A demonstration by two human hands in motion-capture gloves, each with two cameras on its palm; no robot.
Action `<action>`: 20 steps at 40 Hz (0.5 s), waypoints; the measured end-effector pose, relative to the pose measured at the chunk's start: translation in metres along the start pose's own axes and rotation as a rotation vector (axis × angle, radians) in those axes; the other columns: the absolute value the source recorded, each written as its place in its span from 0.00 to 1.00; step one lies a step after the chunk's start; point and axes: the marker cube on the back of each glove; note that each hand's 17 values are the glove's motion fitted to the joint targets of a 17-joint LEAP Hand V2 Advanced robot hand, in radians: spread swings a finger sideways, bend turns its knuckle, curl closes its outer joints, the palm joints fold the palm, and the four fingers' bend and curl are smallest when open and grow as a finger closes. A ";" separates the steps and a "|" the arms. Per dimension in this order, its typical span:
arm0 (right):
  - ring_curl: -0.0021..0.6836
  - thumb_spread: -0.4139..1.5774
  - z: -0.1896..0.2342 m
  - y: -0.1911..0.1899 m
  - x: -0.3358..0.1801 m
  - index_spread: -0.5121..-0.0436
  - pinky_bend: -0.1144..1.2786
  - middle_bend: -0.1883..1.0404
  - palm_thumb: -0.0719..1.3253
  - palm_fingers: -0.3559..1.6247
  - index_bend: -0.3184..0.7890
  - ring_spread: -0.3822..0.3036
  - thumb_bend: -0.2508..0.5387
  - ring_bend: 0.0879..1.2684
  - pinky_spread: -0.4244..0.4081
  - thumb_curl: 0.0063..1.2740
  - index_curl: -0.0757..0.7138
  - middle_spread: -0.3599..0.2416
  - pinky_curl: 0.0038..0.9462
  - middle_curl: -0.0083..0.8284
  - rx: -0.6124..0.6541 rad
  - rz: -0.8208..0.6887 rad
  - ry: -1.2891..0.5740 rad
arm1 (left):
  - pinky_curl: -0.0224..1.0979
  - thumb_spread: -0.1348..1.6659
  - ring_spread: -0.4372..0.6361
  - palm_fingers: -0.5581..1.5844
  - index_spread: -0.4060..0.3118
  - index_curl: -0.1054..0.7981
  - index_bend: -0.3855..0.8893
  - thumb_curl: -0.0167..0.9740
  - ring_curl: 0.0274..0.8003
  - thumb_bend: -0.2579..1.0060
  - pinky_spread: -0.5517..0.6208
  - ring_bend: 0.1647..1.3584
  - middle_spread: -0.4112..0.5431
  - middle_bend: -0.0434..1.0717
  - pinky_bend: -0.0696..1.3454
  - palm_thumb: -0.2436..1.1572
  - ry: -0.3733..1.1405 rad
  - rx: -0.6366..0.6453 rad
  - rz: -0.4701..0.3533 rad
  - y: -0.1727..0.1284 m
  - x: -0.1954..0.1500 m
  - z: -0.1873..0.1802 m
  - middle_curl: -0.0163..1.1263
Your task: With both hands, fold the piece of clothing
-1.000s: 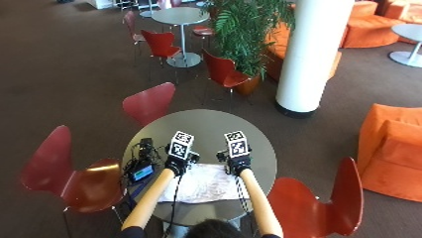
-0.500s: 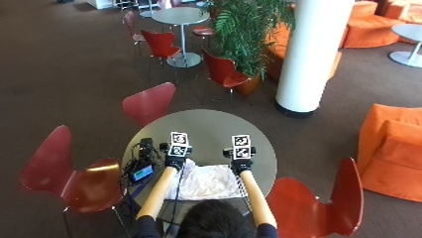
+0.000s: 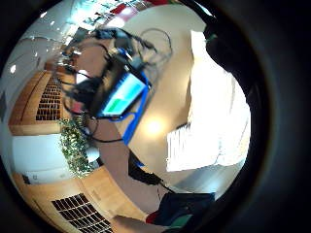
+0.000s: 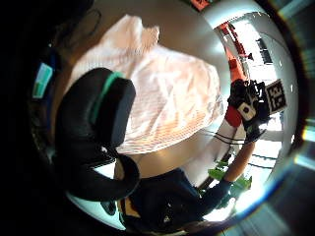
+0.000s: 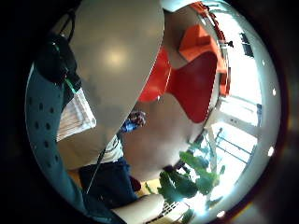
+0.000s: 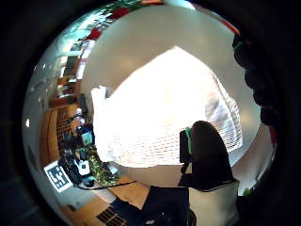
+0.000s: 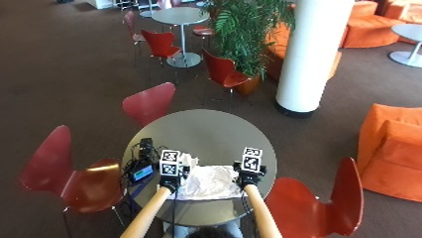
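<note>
Left hand (image 7: pixel 169 181) is at the left edge of the white striped garment (image 7: pixel 208 183), right hand (image 7: pixel 248 177) at its right edge, both at the table's near side. Can't tell from the outside view whether either has cloth pinched; markers cover the fingers. Left thumb-side palm view shows the left fingers (image 4: pixel 106 110) curled over the cloth (image 4: pixel 157 98), but actual contact isn't clear. Right thumb-side view shows a fingertip (image 6: pixel 207 146) low over the fabric (image 6: pixel 160 117), grip not confirmed either.

Garment lies crumpled and roughly flat on the round grey table (image 7: pixel 198 129), near edge, between the two hands. Not folded yet as far as I can judge.

Left of the garment, close to the left hand: a small screen device (image 7: pixel 140 172) with a cable tangle (image 7: pixel 143 148), sitting near the table's left edge.

Risks:
- Uneven grab, one hand catching a single layer, gives a skewed fold.
- Cloth is close to the near edge; dragging it toward the person could slide it off.
- Left-hand sweep could snag the cables and pull the device.
</note>
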 end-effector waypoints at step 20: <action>0.64 0.76 0.057 -0.018 0.035 0.79 0.55 0.34 0.54 0.71 0.32 0.30 0.30 0.40 0.24 0.38 0.29 0.44 0.40 0.57 0.010 0.171 0.101 | 0.35 0.86 0.58 0.39 0.44 0.49 0.44 0.25 0.44 0.19 0.64 0.28 0.50 0.16 0.33 0.27 0.074 -0.200 -0.062 0.048 0.019 0.067 0.34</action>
